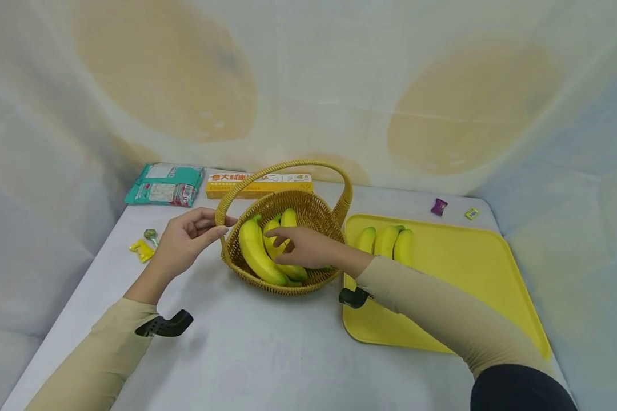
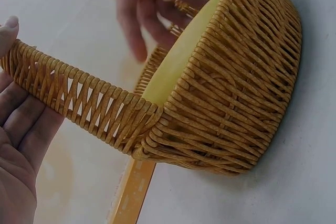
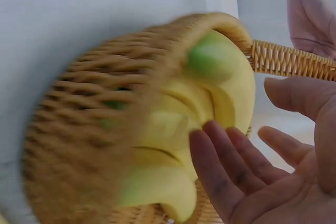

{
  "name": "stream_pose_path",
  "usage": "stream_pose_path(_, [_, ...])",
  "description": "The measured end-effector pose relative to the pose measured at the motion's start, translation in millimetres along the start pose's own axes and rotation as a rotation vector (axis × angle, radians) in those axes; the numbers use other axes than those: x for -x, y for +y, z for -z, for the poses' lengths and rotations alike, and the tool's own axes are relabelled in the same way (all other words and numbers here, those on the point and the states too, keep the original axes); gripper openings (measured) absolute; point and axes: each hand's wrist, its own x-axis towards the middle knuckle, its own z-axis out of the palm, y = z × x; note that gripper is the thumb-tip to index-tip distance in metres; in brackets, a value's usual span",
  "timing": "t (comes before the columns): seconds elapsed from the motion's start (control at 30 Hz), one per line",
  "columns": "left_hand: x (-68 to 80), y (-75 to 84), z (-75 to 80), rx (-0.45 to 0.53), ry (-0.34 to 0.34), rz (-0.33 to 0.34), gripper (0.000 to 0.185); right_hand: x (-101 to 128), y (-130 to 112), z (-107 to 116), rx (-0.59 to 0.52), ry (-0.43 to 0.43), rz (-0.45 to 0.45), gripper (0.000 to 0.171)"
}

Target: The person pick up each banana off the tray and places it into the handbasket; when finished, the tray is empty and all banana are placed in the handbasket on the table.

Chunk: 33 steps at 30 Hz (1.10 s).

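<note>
A pale grey bench point(image 1: 267, 354) stands inside a draped backdrop point(image 1: 319, 85) of whitish cloth with large tan blotches. The cloth closes in behind and on both sides, its folds falling to the bench edges. Light is soft and even.

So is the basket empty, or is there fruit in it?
Not empty. The wicker basket holds a bunch of yellow bananas; the right hand touches them.

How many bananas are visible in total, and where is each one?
6. Three bananas lie in the wicker basket. Three more lie on the yellow tray. The right hand may hide others.
</note>
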Motion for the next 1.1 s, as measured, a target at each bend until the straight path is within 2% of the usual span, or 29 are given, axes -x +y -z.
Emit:
stream_pose_path(0.13, [-0.5,-0.5,-0.5,-0.006,0.007,-0.002,0.026,27,13,-2,-0.011,0.114,0.046,0.055])
stream_pose_path(0.3, [-0.7,1.1,-1.0,-0.008,0.012,0.002,0.026,67,27,-2,-0.039,0.297,0.057,0.049])
stream_pose_path(0.4, [-0.6,2.1,-1.5,-0.017,0.012,0.007,0.026,90,44,-1,-0.058,0.385,0.048,0.047])
stream_pose_path(0.7, [1.1,2.5,-1.3,-0.029,0.024,0.014,0.026,150,118,3,-0.016,0.563,-0.144,0.050])
stream_pose_path(0.87, [1.0,0.2,-0.9,-0.014,0.013,-0.013,0.025,175,146,5,0.015,0.584,-0.297,0.060])
stream_pose_path(1.0, [1.2,0.0,-0.7,-0.005,0.009,-0.027,0.025,186,161,1,0.002,0.512,-0.410,0.072])
stream_pose_path(1.1, [0.8,0.6,-1.5,0.000,0.007,-0.028,0.025,191,169,-3,-0.021,0.461,-0.464,0.077])
